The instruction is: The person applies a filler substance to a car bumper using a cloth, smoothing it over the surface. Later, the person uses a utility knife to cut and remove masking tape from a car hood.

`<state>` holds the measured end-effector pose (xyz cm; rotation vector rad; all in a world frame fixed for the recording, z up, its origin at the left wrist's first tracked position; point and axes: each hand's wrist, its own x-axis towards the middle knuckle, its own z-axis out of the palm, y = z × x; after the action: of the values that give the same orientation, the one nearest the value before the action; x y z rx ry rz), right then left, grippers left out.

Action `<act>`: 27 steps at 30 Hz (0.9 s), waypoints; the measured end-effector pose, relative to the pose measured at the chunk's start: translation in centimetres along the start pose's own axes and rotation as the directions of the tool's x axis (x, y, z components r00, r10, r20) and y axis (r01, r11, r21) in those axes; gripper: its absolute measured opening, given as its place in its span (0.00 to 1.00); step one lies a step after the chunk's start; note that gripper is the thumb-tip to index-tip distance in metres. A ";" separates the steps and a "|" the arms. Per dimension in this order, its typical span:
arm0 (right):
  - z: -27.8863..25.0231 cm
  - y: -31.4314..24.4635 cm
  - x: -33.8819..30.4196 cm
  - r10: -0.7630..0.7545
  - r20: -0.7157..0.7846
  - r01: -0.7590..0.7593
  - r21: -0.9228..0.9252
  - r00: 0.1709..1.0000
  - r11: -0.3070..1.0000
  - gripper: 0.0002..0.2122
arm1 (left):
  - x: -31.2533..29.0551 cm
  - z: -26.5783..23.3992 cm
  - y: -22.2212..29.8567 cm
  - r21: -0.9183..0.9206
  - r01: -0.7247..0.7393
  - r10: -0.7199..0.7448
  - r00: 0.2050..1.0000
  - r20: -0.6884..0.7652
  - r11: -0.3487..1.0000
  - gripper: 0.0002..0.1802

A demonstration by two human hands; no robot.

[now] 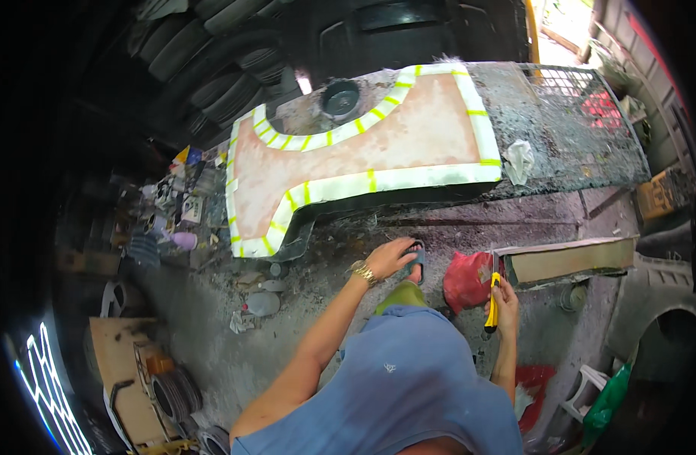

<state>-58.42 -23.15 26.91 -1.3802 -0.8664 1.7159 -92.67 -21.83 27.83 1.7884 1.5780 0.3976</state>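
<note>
My right hand (506, 303) grips a yellow and black utility knife (491, 316), its blade pointing up and away from me. Over the floor in front of my body, my left hand (390, 259) is empty, its fingers stretched out and a gold watch (362, 273) on the wrist. Beyond it, a large curved panel (363, 163) lies on the worktable (526, 114). The panel has a pinkish, sanded-looking middle and a white border crossed by short yellow-green strips. Neither hand touches it.
A black round container (340, 99) stands behind the panel, and crumpled clear plastic (519, 161) lies at its right. Beside the knife are a red bag (467, 282) and a long open box (572, 262). Clutter (183, 208) sits left; bottles (262, 303) stand on the floor.
</note>
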 end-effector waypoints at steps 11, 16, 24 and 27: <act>4.0 4.8 1.7 0.045 0.212 0.004 -0.222 0.976 0.975 0.13 | -27.2 11.6 -21.9 -0.367 0.930 -0.933 0.106 0.344 -0.029 0.27; 11.1 3.9 2.4 0.170 0.303 -0.074 -0.305 0.938 0.950 0.13 | -31.6 14.0 -26.3 -0.676 0.731 -0.868 0.272 0.415 -0.094 0.29; 28.0 1.8 3.9 0.149 0.556 0.242 -0.568 0.818 0.787 0.11 | -30.3 11.9 -32.8 -0.829 0.557 -0.864 0.397 0.310 -0.042 0.19; 33.4 1.8 4.5 0.041 0.680 0.494 -0.571 0.732 0.656 0.11 | -29.4 9.0 -33.8 -0.805 0.594 -0.890 0.371 0.265 0.008 0.20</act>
<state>-91.99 -21.62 29.52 -0.9861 -2.2435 1.6932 -117.79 -52.42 5.08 -0.0851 1.8528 0.7290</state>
